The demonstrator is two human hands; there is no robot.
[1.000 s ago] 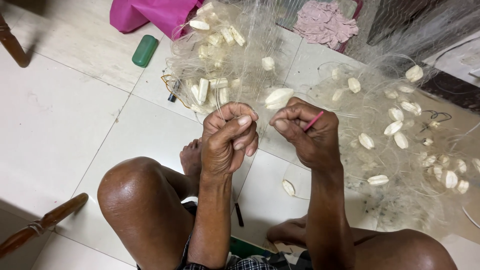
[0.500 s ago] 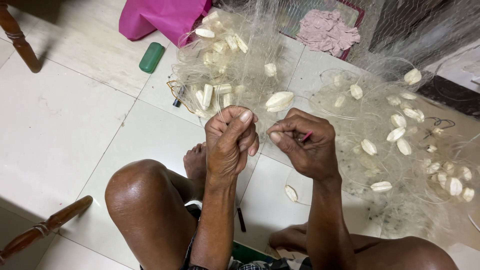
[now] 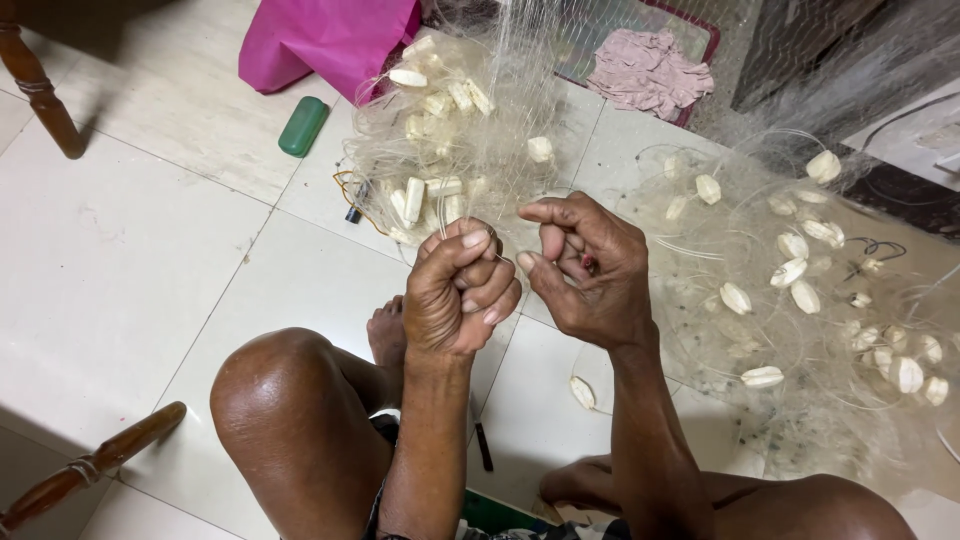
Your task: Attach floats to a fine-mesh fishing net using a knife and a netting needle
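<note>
Red tool (image 3: 590, 265) mostly hidden (inside fist).

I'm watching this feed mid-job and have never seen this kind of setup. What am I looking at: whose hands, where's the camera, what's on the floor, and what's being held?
There is no machine here. One camera sits on a person's head and looks down, so you see their own two bare hands and knees as they sit on a white tiled floor.

The left hand is closed in a fist and the right hand is curled beside it; both pinch fine strands of a thin fishing net. A small reddish thing shows inside the right hand; I cannot tell what it is.

The net lies in heaps ahead and to the right, dotted with pale oval floats. Also on the floor: a green case, a pink bag, a pinkish cloth and dark wooden furniture legs.
</note>
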